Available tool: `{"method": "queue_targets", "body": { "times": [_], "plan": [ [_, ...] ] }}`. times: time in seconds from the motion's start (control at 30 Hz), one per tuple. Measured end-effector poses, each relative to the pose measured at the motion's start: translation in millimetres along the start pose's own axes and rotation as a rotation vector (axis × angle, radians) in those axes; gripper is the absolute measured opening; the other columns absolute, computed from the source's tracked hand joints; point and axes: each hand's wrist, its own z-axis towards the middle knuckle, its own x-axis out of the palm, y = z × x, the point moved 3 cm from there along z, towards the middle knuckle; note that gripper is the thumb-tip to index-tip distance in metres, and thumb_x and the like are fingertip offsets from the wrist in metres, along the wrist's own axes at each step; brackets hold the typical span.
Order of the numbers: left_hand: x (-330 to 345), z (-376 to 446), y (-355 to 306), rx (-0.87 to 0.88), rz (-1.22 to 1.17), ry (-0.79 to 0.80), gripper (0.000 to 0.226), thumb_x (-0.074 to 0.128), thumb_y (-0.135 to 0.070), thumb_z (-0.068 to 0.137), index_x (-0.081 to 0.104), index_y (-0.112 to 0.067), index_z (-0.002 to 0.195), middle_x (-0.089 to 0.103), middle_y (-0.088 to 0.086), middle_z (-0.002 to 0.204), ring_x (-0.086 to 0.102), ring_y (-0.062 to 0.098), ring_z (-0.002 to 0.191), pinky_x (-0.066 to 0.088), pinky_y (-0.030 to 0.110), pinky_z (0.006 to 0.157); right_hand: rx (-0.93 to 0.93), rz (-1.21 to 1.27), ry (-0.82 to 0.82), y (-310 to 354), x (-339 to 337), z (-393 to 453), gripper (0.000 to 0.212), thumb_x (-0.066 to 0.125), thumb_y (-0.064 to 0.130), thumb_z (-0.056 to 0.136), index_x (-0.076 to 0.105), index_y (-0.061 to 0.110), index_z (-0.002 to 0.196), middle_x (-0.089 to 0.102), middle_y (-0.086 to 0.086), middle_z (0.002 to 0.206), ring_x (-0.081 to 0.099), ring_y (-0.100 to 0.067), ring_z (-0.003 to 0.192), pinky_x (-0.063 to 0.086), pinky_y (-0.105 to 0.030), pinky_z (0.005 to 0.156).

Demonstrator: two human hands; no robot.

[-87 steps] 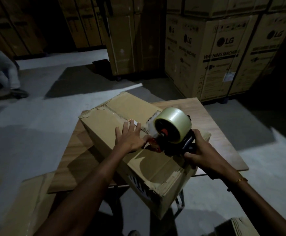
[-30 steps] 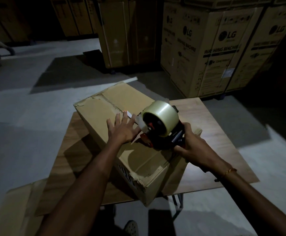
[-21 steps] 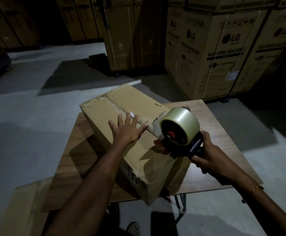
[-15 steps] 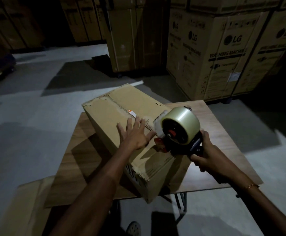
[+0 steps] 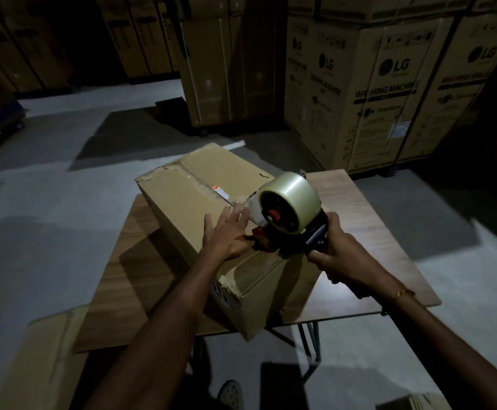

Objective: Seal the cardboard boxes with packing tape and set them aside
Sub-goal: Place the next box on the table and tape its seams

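Observation:
A worn cardboard box (image 5: 182, 199) lies at an angle on a small wooden table (image 5: 368, 220), its closed flaps facing up. My left hand (image 5: 228, 235) presses flat on the box top beside the centre seam, fingers straight. My right hand (image 5: 340, 255) grips the black handle of a tape dispenser (image 5: 290, 213) carrying a large clear tape roll. The dispenser's red front end sits on the box top right next to my left hand. A short piece of tape lies along the seam beyond my fingers.
Tall stacked appliance cartons (image 5: 368, 93) stand behind the table on the right, and more cartons (image 5: 229, 63) at the back centre. Flat cardboard (image 5: 34, 359) lies low at the left. Another box corner (image 5: 413, 402) shows at bottom right. Grey concrete floor surrounds the table.
My left hand slid back along the seam toward me, baring taped seam beyond my fingers. The dispenser stays on the near part of the box top in my right hand.

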Motion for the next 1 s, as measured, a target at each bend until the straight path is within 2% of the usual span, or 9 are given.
{"method": "queue_targets", "body": {
  "times": [0.07, 0.2, 0.33, 0.43, 0.6, 0.73, 0.87, 1.0],
  "plan": [
    [-1, 0, 0, -0.002, 0.000, 0.010, 0.081, 0.045, -0.053, 0.098, 0.002, -0.030, 0.162, -0.011, -0.004, 0.170, -0.009, 0.021, 0.156, -0.005, 0.065, 0.119, -0.002, 0.008, 0.021, 6, -4, 2, 0.050, 0.065, 0.014, 0.095, 0.028, 0.030, 0.124, 0.063, -0.002, 0.089, 0.062, -0.016, 0.060, 0.051, -0.025, 0.048],
    [-4, -2, 1, 0.002, -0.028, 0.041, 0.077, 0.043, -0.048, 0.100, 0.001, -0.031, 0.162, -0.010, -0.004, 0.170, -0.011, 0.019, 0.156, -0.008, 0.063, 0.120, -0.033, 0.013, 0.014, 19, -8, 0, 0.053, 0.065, 0.014, 0.096, 0.028, 0.026, 0.132, 0.059, 0.007, 0.088, 0.062, -0.013, 0.060, 0.048, -0.019, 0.047],
    [-5, 2, 6, 0.010, -0.053, 0.058, 0.070, 0.040, -0.044, 0.103, 0.004, -0.031, 0.162, -0.005, -0.004, 0.171, -0.010, 0.017, 0.156, -0.008, 0.064, 0.119, -0.061, 0.006, 0.002, 24, -9, 0, 0.056, 0.066, 0.016, 0.096, 0.027, 0.025, 0.135, 0.060, 0.008, 0.089, 0.063, -0.012, 0.064, 0.050, -0.022, 0.049],
    [-3, 2, 5, -0.002, -0.071, 0.057, 0.073, 0.042, -0.048, 0.101, 0.004, -0.034, 0.161, -0.003, -0.007, 0.170, -0.010, 0.016, 0.156, -0.009, 0.064, 0.119, -0.039, 0.018, -0.002, 21, -9, 0, 0.051, 0.065, 0.015, 0.096, 0.029, 0.023, 0.130, 0.062, 0.000, 0.091, 0.064, -0.018, 0.063, 0.052, -0.026, 0.048],
    [-1, -2, 0, -0.019, 0.034, 0.029, 0.080, 0.041, -0.058, 0.098, 0.002, -0.030, 0.162, -0.006, -0.006, 0.170, -0.009, 0.019, 0.156, -0.004, 0.066, 0.119, -0.018, -0.010, 0.014, 10, -4, -7, 0.050, 0.065, 0.015, 0.096, 0.026, 0.029, 0.125, 0.062, -0.001, 0.097, 0.062, -0.013, 0.064, 0.048, -0.019, 0.049],
    [-2, -2, -2, -0.028, 0.028, 0.026, 0.086, 0.022, -0.077, 0.094, 0.001, -0.030, 0.163, -0.012, -0.005, 0.170, -0.009, 0.021, 0.156, -0.004, 0.066, 0.118, 0.030, 0.022, 0.014, 1, -14, -19, 0.055, 0.066, 0.015, 0.095, 0.027, 0.028, 0.131, 0.062, -0.004, 0.092, 0.065, -0.022, 0.063, 0.053, -0.026, 0.050],
    [-4, -7, -6, -0.056, 0.000, 0.021, 0.103, 0.003, -0.091, 0.079, -0.001, -0.031, 0.162, -0.014, -0.008, 0.169, -0.008, 0.019, 0.156, -0.005, 0.064, 0.119, 0.067, 0.045, 0.002, -10, -24, -41, 0.049, 0.066, 0.014, 0.093, 0.031, 0.032, 0.123, 0.066, -0.011, 0.084, 0.061, -0.022, 0.058, 0.054, -0.030, 0.049],
    [-8, -6, -8, -0.062, -0.012, 0.012, 0.081, 0.013, -0.077, 0.096, 0.004, -0.032, 0.162, -0.009, -0.007, 0.170, -0.005, 0.019, 0.157, -0.003, 0.064, 0.120, 0.094, 0.099, -0.020, -24, -27, -58, 0.045, 0.066, 0.011, 0.091, 0.033, 0.030, 0.117, 0.067, -0.018, 0.089, 0.060, -0.030, 0.064, 0.054, -0.037, 0.051]
  ]
}}
